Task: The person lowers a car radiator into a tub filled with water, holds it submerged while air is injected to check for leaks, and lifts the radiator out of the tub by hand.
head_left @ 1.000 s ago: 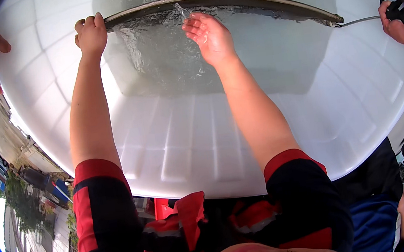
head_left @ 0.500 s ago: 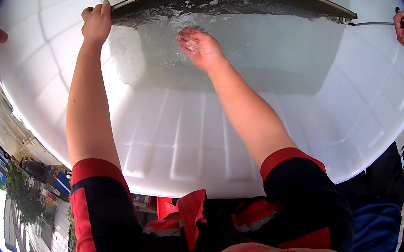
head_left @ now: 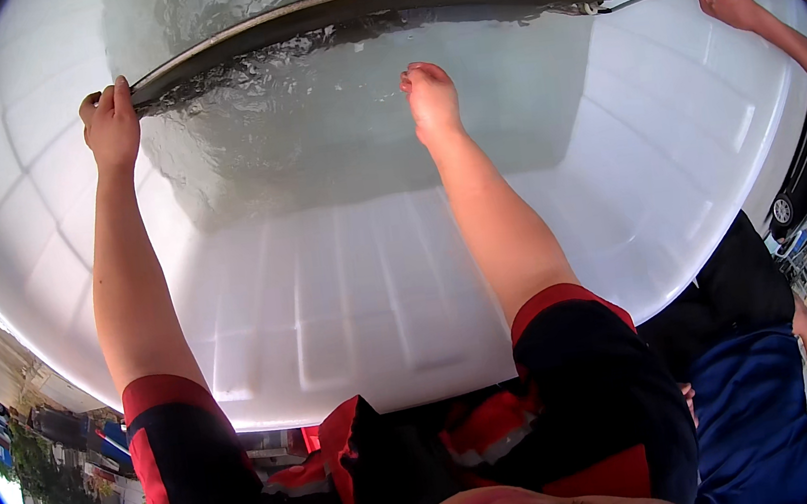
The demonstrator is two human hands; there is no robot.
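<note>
Dark bar [head_left: 373, 2], left end in outstretched left hand [head_left: 114, 131].

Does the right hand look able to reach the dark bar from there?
Probably yes: the right hand is short of the bar, but only water shows between them.

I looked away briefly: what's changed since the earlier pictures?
The right hand has moved rightward and back from the dark strip, its fingers now curled. Another person's hand at far left has left view. The left hand still grips the strip's left end.
</note>
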